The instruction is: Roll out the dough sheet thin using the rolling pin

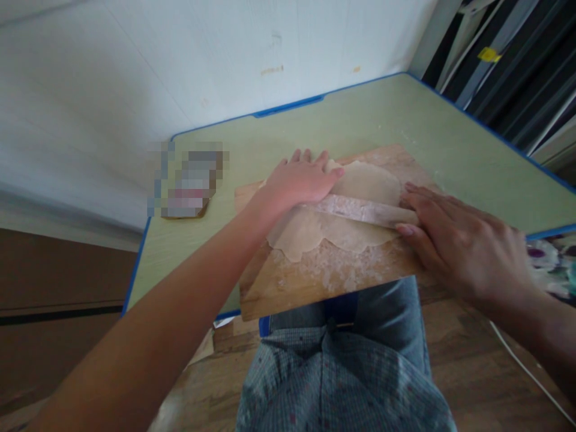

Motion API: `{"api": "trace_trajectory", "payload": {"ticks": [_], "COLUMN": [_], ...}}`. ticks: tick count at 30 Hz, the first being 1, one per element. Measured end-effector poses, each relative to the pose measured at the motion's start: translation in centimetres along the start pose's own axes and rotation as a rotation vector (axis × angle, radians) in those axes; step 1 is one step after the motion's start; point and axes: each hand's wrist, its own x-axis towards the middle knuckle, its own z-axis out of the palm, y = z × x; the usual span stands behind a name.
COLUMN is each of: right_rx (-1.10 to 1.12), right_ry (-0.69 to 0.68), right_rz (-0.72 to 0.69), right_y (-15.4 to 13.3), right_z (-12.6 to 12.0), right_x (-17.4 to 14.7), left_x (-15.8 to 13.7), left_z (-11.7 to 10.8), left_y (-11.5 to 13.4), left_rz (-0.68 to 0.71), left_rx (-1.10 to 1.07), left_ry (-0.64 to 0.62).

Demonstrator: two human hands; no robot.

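Note:
A floured rolling pin (366,211) lies across a thin, wavy-edged sheet of dough (366,180) on a wooden board (270,294). My left hand (303,180) rests palm down over the pin's left end, its fingers spread beyond it towards the far side of the board. At the pin's right end is my right hand (463,240), with the thumb on the near side and the fingers over the far side. Both hands hide the pin's ends. Loose flour covers the board in front of the dough.
The board sits on a pale green table (369,120) with blue edging, against a white wall (270,48). A blurred-out flat object (191,186) lies at the left. The board's near edge overhangs my lap (342,366). Dark folded items (508,72) stand at the right.

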Motion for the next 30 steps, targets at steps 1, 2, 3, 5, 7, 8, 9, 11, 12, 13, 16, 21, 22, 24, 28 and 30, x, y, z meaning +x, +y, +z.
{"api": "trace_trajectory", "payload": {"ticks": [1, 2, 3, 5, 7, 8, 9, 11, 12, 13, 16, 21, 22, 24, 28, 30], "right_rx": [0.004, 0.005, 0.004, -0.007, -0.022, -0.026, -0.027, -0.029, -0.032, -0.035, -0.030, -0.003, -0.007, -0.013, -0.010, -0.015], "right_ry": [0.022, 0.042, 0.057, 0.074, 0.083, 0.086, 0.087, 0.091, 0.093, 0.099, 0.111, 0.093, 0.094, 0.093, 0.104, 0.111], "right_rz": [-0.012, -0.023, -0.033, -0.051, -0.058, -0.061, -0.063, -0.063, -0.062, -0.063, -0.065, -0.058, -0.060, -0.067, -0.072, -0.077], "right_y": [-0.1, -0.3, -0.4, -0.7, -1.1, -1.2, -1.4, -1.6, -1.7, -1.7, -2.0, -2.5, -2.6, -2.8, -3.0, -3.1], "right_z": [0.0, 0.0, 0.0, -0.1, -0.2, -0.3, -0.3, -0.4, -0.4, -0.4, -0.4, -0.7, -0.7, -0.8, -0.9, -0.9], "right_x": [-0.2, -0.4, -0.6, -0.9, -1.2, -1.4, -1.6, -1.9, -2.0, -2.2, -2.7, -3.4, -3.5, -3.8, -4.2, -4.3], "left_x": [-0.3, -0.5, -0.8, -1.5, -2.2, -2.6, -2.9, -3.5, -3.8, -4.1, -5.0, -6.3, -6.6, -7.0, -7.8, -8.1], "left_z": [0.1, 0.2, 0.3, 0.3, 0.2, 0.2, 0.1, -0.1, -0.2, -0.3, -0.5, -0.7, -0.8, -0.8, -0.9, -0.8], "left_y": [-0.1, -0.2, -0.2, 0.0, 0.5, 0.7, 1.0, 1.5, 1.7, 1.9, 2.4, 3.2, 3.4, 3.8, 4.3, 4.3], "left_rz": [0.012, 0.015, 0.012, -0.004, -0.022, -0.032, -0.042, -0.063, -0.069, -0.072, -0.066, -0.079, -0.090, -0.106, -0.108, -0.103], "left_rx": [-0.009, -0.013, -0.013, 0.001, 0.027, 0.041, 0.054, 0.071, 0.076, 0.078, 0.085, 0.110, 0.121, 0.144, 0.175, 0.186], "left_ry": [0.028, 0.047, 0.055, 0.048, 0.039, 0.040, 0.045, 0.054, 0.056, 0.055, 0.061, 0.102, 0.106, 0.115, 0.130, 0.139]}}
